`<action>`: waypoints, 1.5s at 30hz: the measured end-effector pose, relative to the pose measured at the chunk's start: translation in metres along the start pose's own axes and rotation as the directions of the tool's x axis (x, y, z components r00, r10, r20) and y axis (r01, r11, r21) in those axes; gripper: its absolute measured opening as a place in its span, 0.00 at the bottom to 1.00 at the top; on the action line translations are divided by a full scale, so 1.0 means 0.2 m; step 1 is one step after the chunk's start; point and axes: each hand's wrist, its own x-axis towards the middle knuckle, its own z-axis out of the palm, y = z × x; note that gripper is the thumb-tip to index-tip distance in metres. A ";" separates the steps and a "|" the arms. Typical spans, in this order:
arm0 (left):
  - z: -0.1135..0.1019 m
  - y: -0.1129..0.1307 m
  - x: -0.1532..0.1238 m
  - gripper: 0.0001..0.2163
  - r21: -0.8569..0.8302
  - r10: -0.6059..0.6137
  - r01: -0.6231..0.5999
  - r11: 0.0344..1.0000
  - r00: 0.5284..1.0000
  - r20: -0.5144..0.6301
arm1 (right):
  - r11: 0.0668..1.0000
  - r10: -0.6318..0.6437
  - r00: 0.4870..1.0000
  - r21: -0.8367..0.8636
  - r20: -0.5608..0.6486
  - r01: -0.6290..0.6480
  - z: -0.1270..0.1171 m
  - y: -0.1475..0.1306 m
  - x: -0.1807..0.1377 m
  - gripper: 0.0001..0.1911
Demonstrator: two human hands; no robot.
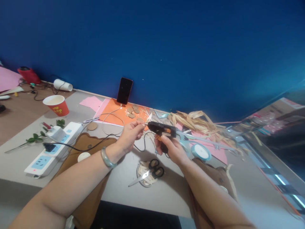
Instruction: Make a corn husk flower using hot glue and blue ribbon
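Observation:
My right hand (172, 149) is wrapped round the handle of a black glue gun (162, 128), whose nozzle points left. My left hand (130, 135), with a grey bangle on the wrist, pinches a small pale strip (149, 118) right at the gun's tip. Both hands hover over the grey table (166, 190). Below them, black-handled scissors (152, 170) lie on a small round woven piece (143, 178). A black cord runs from the gun across the table towards the white power strip (51, 148).
A phone (124, 90) leans on the blue wall above orange paper (114, 116) with brown discs. Dried straw strips (197, 122) and a light-blue ribbon spool (200, 152) lie right. A red paper cup (57, 105), green leaf sprig (35, 137) and brown bag (90, 143) sit left.

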 end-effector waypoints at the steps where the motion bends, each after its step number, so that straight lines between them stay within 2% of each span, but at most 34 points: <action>1: 0.00 0.00 0.00 0.11 -0.001 0.001 -0.001 1.000 1.000 0.004 | 0.999 -0.006 1.000 0.032 0.007 0.005 0.00 0.00 0.00 0.20; 7: 0.00 0.00 0.00 0.11 -0.011 -0.005 0.005 1.000 1.000 -0.004 | 0.994 -0.058 0.998 0.098 -0.009 0.059 -0.01 -0.01 -0.01 0.21; 13: -0.01 0.00 0.01 0.13 -0.010 -0.012 0.012 1.000 1.000 0.013 | 0.999 -0.049 0.999 0.003 -0.019 0.049 -0.02 0.03 0.00 0.17; 20: -0.01 0.00 0.01 0.12 -0.023 -0.009 0.010 1.000 1.000 0.025 | 0.996 -0.057 0.998 -0.073 -0.010 0.056 -0.01 0.00 0.00 0.17; 25: -0.01 0.01 0.00 0.11 -0.040 -0.003 0.004 0.999 1.000 0.004 | 0.996 -0.091 0.995 -0.001 -0.030 0.091 -0.01 0.01 -0.01 0.18; 29: -0.01 0.01 0.00 0.11 -0.055 0.000 0.000 0.998 1.000 0.004 | 0.997 -0.081 0.994 -0.013 -0.067 0.081 -0.02 0.02 0.01 0.16; 45: -0.02 -0.01 0.01 0.11 -0.045 0.003 -0.002 0.999 1.000 0.015 | 0.997 -0.040 0.999 -0.072 -0.030 0.038 0.00 0.00 -0.01 0.18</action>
